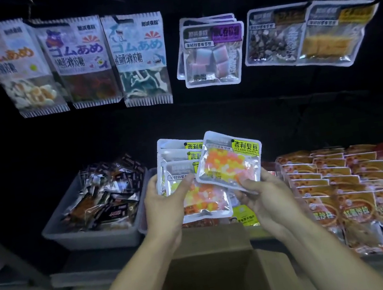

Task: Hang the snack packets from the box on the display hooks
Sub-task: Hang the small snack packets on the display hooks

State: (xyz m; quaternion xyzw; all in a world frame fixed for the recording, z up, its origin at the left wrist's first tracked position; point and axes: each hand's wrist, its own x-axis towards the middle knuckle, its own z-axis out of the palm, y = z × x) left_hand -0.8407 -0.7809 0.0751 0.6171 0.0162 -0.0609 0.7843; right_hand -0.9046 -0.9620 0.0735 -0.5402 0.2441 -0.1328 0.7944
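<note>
Foil packet: the single packet (pixel 228 161) of orange, yellow and pink beans is pinched at its lower right corner by the right hand (pixel 261 196), thumb on the face, fingers curled behind; it is tilted and overlaps the stack.
Stack: the left hand (pixel 166 197) grips a fanned stack of like packets (pixel 190 181), thumb across the front, just above the open cardboard box (pixel 218 271).
Head view, hooks: hanging packets (pixel 211 48) fill the upper row; a dark gap lies between the pink-blue packets and the gummy bags (pixel 141 56). I cannot make out a bare hook there.
Step in hand: separating one packet to hang, as I judge it.
Doing it well: shift the grip toward the top edge so the hang hole, near the black dot, stays free; square the packet upright, face outward, before lifting.
Risk: slick foil may let the fanned stack slide; keep the left thumb pressed firm.
Nearby: a grey bin of dark wrappers (pixel 99 199) to the left, red-orange packs (pixel 334 186) to the right.
</note>
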